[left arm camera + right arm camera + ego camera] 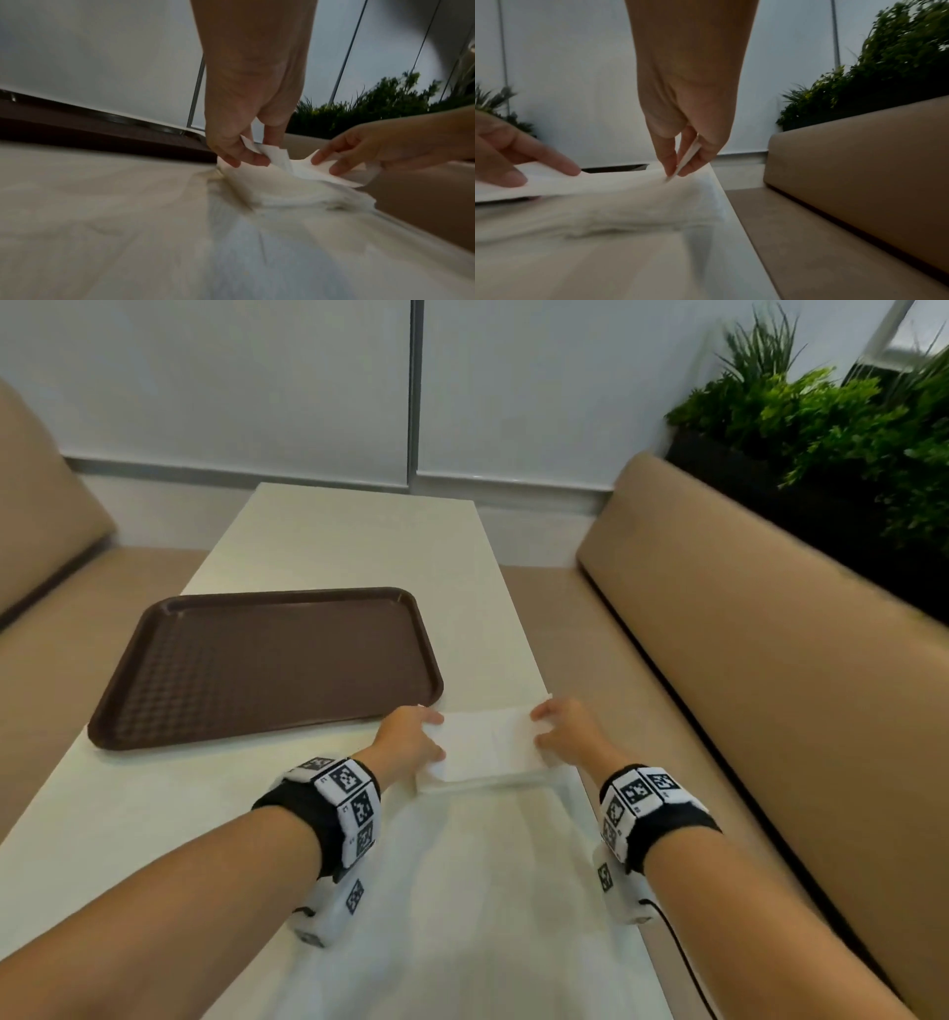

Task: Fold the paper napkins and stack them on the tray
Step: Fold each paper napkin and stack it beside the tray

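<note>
At the far left, a tan bench seat runs along the left side of the surface. The brown tray lies flat on the left half of the surface, its textured floor bare, its near right corner just beside your left hand.

Your left hand pinches the left edge of the top napkin between thumb and fingers; the left wrist view shows the paper corner curled up inside that pinch. The top napkin is white and lifted slightly at both ends. It sits over a stack of napkins that rests on the surface near its right edge, just right of the tray and apart from it.

Your right hand pinches the right edge of the same napkin between thumb and forefinger, as the right wrist view shows. The two hands stand apart, one at each end of the napkin, and each wrist carries a black band with white marker blocks.

To the right of the surface lies a second tan bench seat, and behind its backrest stands a dark planter with green plants. A pale panelled wall closes the far side.
</note>
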A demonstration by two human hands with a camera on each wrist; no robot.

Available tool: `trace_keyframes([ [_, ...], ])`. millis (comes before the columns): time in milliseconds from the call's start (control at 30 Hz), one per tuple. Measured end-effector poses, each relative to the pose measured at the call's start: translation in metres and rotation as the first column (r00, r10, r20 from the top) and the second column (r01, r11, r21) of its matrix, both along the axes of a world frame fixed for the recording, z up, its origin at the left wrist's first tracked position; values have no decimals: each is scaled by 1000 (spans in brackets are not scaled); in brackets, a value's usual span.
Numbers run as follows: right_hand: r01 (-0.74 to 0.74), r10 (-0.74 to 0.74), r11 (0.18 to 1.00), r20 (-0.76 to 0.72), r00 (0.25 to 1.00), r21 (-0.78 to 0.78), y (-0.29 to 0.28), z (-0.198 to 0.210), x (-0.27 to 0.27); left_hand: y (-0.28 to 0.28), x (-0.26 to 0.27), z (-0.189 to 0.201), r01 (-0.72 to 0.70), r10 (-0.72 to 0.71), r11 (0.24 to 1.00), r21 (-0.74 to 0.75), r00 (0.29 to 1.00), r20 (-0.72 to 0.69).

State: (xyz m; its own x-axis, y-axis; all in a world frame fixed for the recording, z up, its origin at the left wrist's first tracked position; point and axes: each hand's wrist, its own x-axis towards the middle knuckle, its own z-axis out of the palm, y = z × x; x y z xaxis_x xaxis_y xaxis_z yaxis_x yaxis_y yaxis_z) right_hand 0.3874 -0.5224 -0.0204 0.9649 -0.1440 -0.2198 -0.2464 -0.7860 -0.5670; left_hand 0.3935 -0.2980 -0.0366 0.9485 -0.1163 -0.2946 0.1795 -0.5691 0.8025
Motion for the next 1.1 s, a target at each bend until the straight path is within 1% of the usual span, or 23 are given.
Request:
trace_keyframes([
  [67, -17, 21, 994, 36, 999, -106, 2, -13, 2, -5, 1, -9, 14, -17, 996, 88, 999, 30],
  [133, -40, 55, 978, 67, 996, -203, 5, -23, 0, -9, -1, -14, 62, -79, 978, 199, 994, 81],
  [167, -48, 69, 968, 77, 995, -246, 7, -27, -2, -11, -2, -15, 94, -126, 957, 274, 987, 101],
  [233, -54, 76, 950, 60, 995, -309, 13, -28, -8, -12, -8, -13, 140, -196, 899, 415, 976, 95],
  [300, -78, 86, 887, -4, 996, -454, 21, -18, -17, -9, -14, -6, 159, -223, 859, 487, 972, 77],
  [333, -77, 89, 865, 0, 996, -495, 24, -9, -24, -5, -18, 0, 159, -224, 864, 478, 971, 83],
  [367, -88, 101, 875, 1, 995, -476, 28, 3, -34, 1, -23, 7, 147, -206, 889, 433, 974, 93],
  [400, -124, 134, 899, -6, 991, -419, 32, 13, -45, 9, -29, 16, 123, -172, 925, 358, 979, 109],
  [433, -203, 205, 909, -34, 978, -365, 35, 20, -57, 19, -36, 25, 96, -136, 958, 271, 982, 132],
  [500, -376, 330, 882, -196, 923, -284, 40, 25, -83, 42, -56, 43, 59, -78, 993, 103, 980, 184],
  [533, -436, 359, 859, -291, 887, -269, 44, 24, -98, 56, -69, 50, 50, -56, 998, 37, 978, 202],
  [567, -480, 364, 827, -374, 853, -291, 48, 22, -110, 69, -84, 56, 31, -26, 999, -21, 978, 206],
  [600, -504, 351, 795, -421, 836, -339, 52, 18, -120, 83, -99, 60, 9, 6, 997, -71, 978, 208],
  [633, -502, 331, 773, -429, 841, -387, 55, 14, -128, 98, -114, 61, -11, 33, 994, -109, 978, 205],
  [667, -478, 310, 774, -408, 859, -416, 57, 11, -135, 111, -129, 61, -29, 55, 991, -133, 979, 196],
  [767, -373, 251, 820, -314, 916, -434, 59, 8, -148, 143, -170, 57, -94, 122, 981, -167, 979, 163],
  [867, -322, 260, 819, -193, 946, -474, 61, 9, -160, 164, -203, 54, -143, 173, 970, -198, 974, 147],
  [933, -270, 259, 861, -86, 962, -430, 61, 12, -168, 171, -218, 53, -152, 187, 966, -210, 970, 156],
  [1033, -151, 180, 944, 72, 981, -294, 56, 22, -178, 175, -232, 56, -144, 180, 965, -218, 971, 156],
  [1100, -101, 130, 972, 124, 984, -213, 53, 31, -188, 174, -238, 63, -136, 172, 967, -217, 973, 157],
])
